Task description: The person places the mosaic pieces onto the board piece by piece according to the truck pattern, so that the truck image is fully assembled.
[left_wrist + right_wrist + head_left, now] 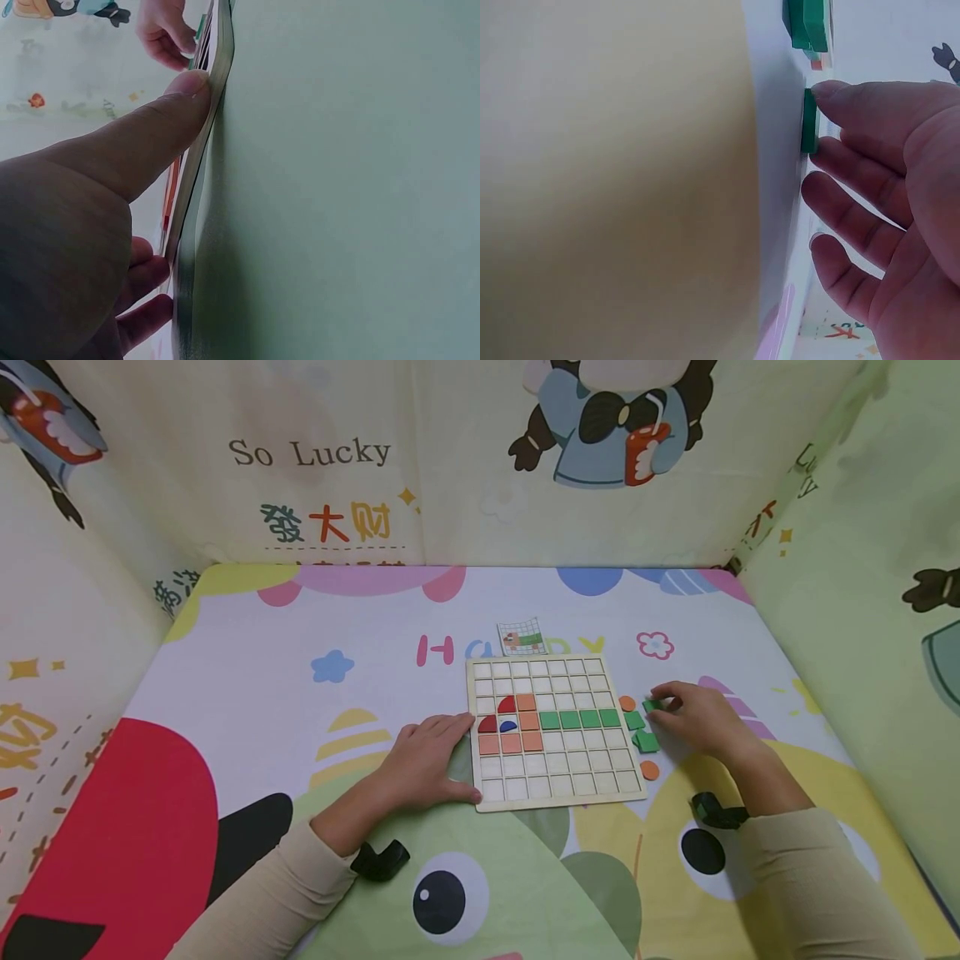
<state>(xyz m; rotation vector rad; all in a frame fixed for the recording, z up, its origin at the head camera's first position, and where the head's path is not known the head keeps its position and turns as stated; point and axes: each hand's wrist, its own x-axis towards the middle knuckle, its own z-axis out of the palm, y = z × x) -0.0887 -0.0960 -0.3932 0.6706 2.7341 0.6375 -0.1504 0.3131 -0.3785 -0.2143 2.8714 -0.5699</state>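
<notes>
A pale wooden grid board (555, 802) lies on the table in the head view. It bears several green square tiles (570, 719), orange square tiles (511, 742), red rounded pieces (487, 723) and a piece with a blue half-round (508, 726). My left hand (423, 764) rests at the board's left side, its fingertips at the left edge and the thumb (176, 105) on the near corner. To the right of the board, my right hand (693, 718) pinches a loose green square tile (809, 121) between thumb and index finger, low over the tablecloth.
More green tiles (646, 742) and orange round pieces (649, 770) lie along the board's right side. Beyond the far edge is a small picture card (522, 637) with a gridded pattern. A patterned cloth (247, 643) covers the table, and printed curtains (465, 510) surround it.
</notes>
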